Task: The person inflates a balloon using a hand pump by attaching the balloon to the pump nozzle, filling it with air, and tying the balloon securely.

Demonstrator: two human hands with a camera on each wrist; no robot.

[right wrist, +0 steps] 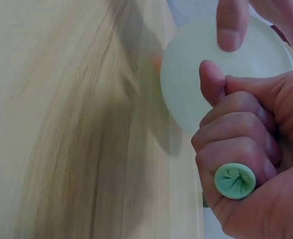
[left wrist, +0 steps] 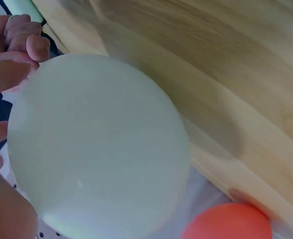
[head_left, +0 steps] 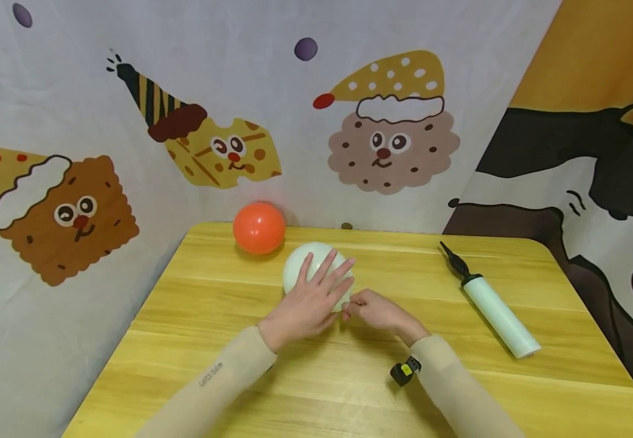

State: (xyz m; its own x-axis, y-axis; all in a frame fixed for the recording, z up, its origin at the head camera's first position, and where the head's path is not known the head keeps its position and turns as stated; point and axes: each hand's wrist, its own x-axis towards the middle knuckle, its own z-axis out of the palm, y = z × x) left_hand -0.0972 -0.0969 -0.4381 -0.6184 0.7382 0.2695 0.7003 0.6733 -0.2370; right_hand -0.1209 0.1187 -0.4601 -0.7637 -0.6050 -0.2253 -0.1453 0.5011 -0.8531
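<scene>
A pale mint-white, inflated balloon (head_left: 295,266) is between my two hands above the middle of the table. My left hand (head_left: 306,303) rests on it with the fingers spread and fairly straight. Low on the balloon's right side, my right hand (head_left: 377,311) grips its neck, thumb and index finger pinching close to the round body. In the right wrist view the other fingers are curled, and the balloon's green rolled mouth (right wrist: 235,180) pokes out by the little finger. The neck itself is mostly hidden inside that fist. The balloon (left wrist: 99,144) fills much of the left wrist view.
An orange-red balloon (head_left: 259,228) sits at the back left of the wooden table (head_left: 185,340). To the right lies a mint hand pump (head_left: 499,313) with a black nozzle. A cloth with cartoon prints (head_left: 382,146) hangs behind the table.
</scene>
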